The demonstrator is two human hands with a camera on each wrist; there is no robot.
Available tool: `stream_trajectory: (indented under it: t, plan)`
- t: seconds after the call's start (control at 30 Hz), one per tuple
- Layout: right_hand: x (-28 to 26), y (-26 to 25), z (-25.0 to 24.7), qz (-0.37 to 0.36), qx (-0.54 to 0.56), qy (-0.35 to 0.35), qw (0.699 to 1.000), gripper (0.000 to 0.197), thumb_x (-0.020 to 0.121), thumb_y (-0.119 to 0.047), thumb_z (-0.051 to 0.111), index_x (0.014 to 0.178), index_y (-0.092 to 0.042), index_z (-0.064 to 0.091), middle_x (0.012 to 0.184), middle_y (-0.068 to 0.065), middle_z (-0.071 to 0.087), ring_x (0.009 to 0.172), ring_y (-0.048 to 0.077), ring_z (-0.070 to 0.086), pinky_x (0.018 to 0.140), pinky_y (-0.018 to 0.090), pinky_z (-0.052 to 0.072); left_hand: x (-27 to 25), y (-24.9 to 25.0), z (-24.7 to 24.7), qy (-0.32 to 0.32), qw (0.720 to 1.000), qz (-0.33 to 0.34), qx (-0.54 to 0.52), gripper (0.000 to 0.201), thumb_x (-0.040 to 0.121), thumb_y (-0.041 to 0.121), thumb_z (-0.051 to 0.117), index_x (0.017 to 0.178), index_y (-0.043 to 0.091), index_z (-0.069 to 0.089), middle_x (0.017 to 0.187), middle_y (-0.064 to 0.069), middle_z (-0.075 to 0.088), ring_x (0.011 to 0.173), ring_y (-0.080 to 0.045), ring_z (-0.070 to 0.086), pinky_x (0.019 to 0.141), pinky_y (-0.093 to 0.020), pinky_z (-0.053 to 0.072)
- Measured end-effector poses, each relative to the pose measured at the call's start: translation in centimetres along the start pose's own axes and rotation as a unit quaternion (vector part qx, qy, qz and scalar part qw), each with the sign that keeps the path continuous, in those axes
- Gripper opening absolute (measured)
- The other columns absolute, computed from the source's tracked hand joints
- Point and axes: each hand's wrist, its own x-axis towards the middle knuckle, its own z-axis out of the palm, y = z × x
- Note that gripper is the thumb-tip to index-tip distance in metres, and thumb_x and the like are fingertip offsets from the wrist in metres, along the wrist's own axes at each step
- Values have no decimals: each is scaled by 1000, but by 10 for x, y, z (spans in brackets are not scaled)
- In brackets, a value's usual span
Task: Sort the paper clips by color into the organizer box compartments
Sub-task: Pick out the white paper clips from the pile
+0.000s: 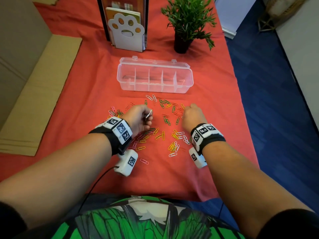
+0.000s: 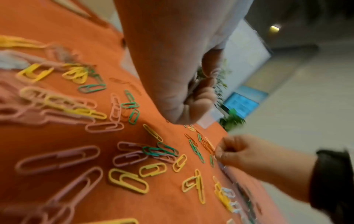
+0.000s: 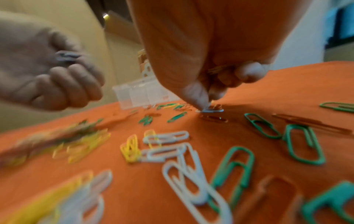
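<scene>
A: What is held in each grip?

B: White clips (image 1: 148, 114) are pinched in the left hand (image 1: 138, 119); the right hand (image 1: 192, 116), curled round yellow clips (image 3: 218, 69), presses one white clip (image 3: 211, 110).

A: And the rest?

B: Paper clips (image 1: 162, 135) are strewn mid-tabletop (image 1: 86, 100); the organizer box (image 1: 154, 78) sits open toward the far edge. No readable writing is seen.

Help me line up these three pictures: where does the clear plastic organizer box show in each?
Head: the clear plastic organizer box sits centre, beyond the clips, lid open.
Left wrist: only a pale, blurred corner shows behind the left hand.
Right wrist: centre, between both hands.
Shared landmark: the green potted plant; the right wrist view does not show it.
</scene>
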Motion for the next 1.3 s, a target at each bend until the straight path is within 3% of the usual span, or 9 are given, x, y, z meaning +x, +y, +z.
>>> stream_trajectory:
  t: [0.17,0.3,0.43,0.6,0.67,0.77,0.9,1.07,1.3]
  plan:
    - [-5,3,2,2,-6,-6,1000,26,84,-8,49,109,0,53,111,16,49,102,35,52,87,43,49,-11,-2,-7,-50,995,-28,-82,28,84,16,36,74,9,61,60,-3,62,53,-14,59,54,-23,53]
    - [-15,-5,5,-3,-46,4,999,32,85,1,40,115,4,50,114,18,48,106,36,51,83,43,48,-5,-15,5,4,993,17,120,15,86,16,51,73,18,56,52,2,45,40,-9,41,39,-15,36]
    - [-15,-9,7,5,-20,-7,1000,35,84,-3,41,119,3,44,119,21,47,110,38,51,88,43,46,-3,-36,17,-28,902,154,403,8,82,18,64,74,22,64,64,11,58,53,0,50,65,-19,39]
    - [-19,-12,11,4,22,-29,999,39,79,-6,49,116,1,40,119,23,49,111,40,50,92,45,44,-9,-51,35,-120,715,241,646,30,88,29,54,117,31,62,100,-7,68,96,-23,61,77,-25,41]
    - [-19,-9,14,8,36,-32,999,37,79,-5,47,115,1,40,118,23,49,110,40,50,92,45,43,-8,-57,35,-143,670,249,685,32,90,31,51,121,33,59,109,-8,62,104,-25,58,85,-28,43]
    - [-20,-3,19,10,41,-39,998,36,79,-5,46,114,0,42,116,22,50,110,40,50,93,44,43,-8,-58,29,-141,646,262,703,31,90,35,50,119,34,60,108,-5,58,104,-23,58,84,-30,45]
    - [-22,10,14,55,160,-29,985,31,79,2,46,108,-4,55,111,18,56,102,33,56,88,35,45,-5,-49,13,-78,656,277,697,23,88,29,51,107,25,65,105,-6,58,101,-26,59,81,-31,45]
    - [-27,27,9,161,468,-39,868,29,84,1,41,70,-23,51,61,-1,47,49,13,39,40,21,29,0,-40,1,14,685,274,675,22,84,12,48,99,17,64,102,-10,58,101,-31,57,82,-35,44]
    - [-48,34,8,223,723,-57,651,24,86,-2,34,75,-14,52,63,1,50,49,11,39,43,20,26,0,-49,26,9,706,275,652,20,86,19,48,102,15,61,108,-11,59,105,-31,56,89,-38,47]
